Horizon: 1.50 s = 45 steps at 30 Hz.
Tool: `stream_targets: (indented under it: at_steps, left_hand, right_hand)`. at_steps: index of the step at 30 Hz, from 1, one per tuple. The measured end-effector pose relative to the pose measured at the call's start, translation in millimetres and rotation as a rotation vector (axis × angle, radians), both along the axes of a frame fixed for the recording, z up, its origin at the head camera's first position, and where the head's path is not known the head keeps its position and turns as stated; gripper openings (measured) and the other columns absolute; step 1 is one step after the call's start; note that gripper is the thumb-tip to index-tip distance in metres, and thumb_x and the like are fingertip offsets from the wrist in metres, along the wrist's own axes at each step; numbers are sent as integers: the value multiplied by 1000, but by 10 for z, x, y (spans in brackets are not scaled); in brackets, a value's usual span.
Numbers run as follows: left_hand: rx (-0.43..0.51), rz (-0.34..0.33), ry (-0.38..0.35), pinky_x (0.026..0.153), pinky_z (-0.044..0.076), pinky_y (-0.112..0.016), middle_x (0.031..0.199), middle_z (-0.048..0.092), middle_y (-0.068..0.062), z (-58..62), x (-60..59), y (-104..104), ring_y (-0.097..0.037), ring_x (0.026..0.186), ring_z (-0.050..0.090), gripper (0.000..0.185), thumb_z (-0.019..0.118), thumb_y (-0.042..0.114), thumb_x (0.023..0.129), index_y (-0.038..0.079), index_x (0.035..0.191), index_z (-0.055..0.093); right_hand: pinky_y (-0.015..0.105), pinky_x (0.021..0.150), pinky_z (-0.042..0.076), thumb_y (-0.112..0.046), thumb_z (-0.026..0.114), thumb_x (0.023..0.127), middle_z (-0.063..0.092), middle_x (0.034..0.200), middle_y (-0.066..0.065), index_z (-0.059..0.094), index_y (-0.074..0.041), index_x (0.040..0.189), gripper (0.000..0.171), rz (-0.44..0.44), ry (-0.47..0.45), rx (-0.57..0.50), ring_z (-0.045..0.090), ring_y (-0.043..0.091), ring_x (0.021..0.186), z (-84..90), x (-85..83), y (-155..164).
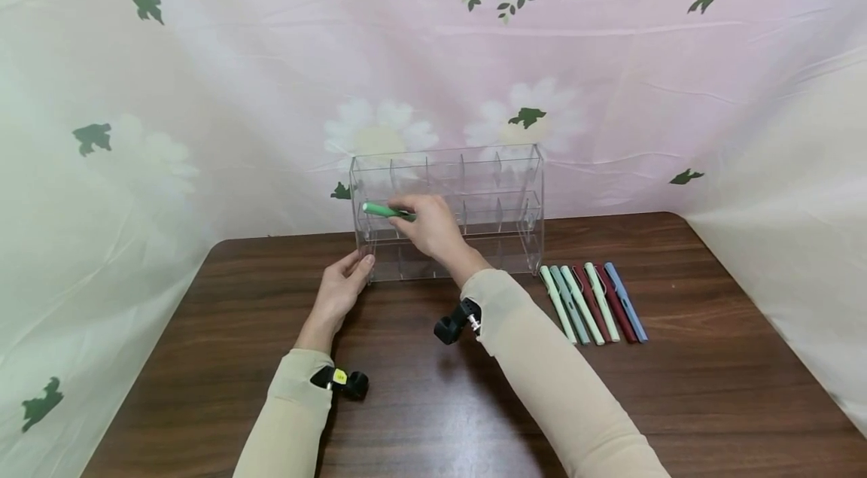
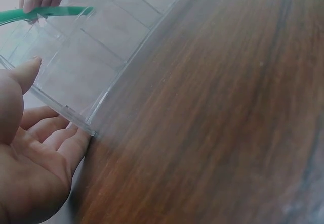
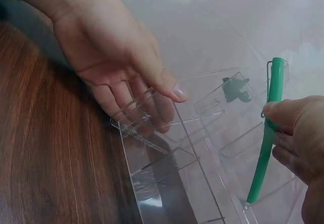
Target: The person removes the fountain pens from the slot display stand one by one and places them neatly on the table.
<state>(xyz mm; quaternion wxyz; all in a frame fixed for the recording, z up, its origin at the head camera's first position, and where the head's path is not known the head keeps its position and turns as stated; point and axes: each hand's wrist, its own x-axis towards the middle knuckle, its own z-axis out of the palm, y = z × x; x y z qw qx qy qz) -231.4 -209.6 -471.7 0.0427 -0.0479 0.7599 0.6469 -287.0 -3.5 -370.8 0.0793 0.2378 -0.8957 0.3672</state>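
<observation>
A green pen (image 1: 387, 211) is pinched by the right hand (image 1: 430, 226) over the clear organizer (image 1: 497, 207) at the counter's (image 1: 711, 388) back edge; its left corner is touched by the left hand's (image 1: 339, 293) relaxed fingers.

both arms reach forward in beige sleeves. left hand (image 1: 336, 291) lies open, fingers (image 3: 152, 90) straight, thumb apart. right hand (image 1: 432, 226) is raised higher, fingers (image 3: 286, 115) curled in a pinch.
</observation>
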Motion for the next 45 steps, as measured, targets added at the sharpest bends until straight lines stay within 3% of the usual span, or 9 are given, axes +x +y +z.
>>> stream_targets:
  at_steps: [12, 20, 29, 34, 45]
  left_hand:
    - [-7, 2, 4, 125, 46, -45, 165, 49, -24, -10, 1, -1, -35, 153, 50, 69, 59, 38, 113, 0, 166, 37]
    - [2, 1, 4, 124, 47, -44, 164, 51, -24, -5, -6, 18, -34, 153, 51, 68, 60, 38, 113, 0, 166, 38]
    - [0, -7, 5, 124, 47, -44, 165, 50, -24, -8, -10, 10, -34, 153, 50, 69, 60, 39, 113, 0, 166, 37]
    - [13, -1, 1, 124, 47, -43, 164, 51, -23, -4, -19, 19, -33, 152, 52, 70, 61, 38, 112, 0, 166, 38]
    - [21, -10, -4, 125, 46, -46, 164, 50, -25, -2, -12, 3, -36, 153, 50, 70, 59, 37, 113, -1, 167, 34]
  right_hand:
    - [34, 76, 62, -25, 80, 100, 83, 121, 3, 82, -20, 127, 27, -79, 24, -9, 78, 20, 97, -55, 9, -65]
    - [42, 91, 67, -24, 78, 102, 83, 119, 6, 81, -13, 128, 29, -83, 73, -102, 80, 24, 104, -104, 13, -46]
    - [41, 96, 66, -20, 77, 103, 81, 125, 8, 80, -12, 130, 29, -41, 109, -156, 79, 26, 110, -118, 32, -9]
    - [41, 95, 68, -16, 77, 102, 80, 126, 13, 80, -9, 129, 28, -24, 108, -240, 80, 29, 110, -63, 26, 21]
    - [42, 107, 63, -13, 78, 101, 79, 130, 14, 78, -6, 130, 30, 17, 140, -387, 77, 29, 117, 185, 80, 124]
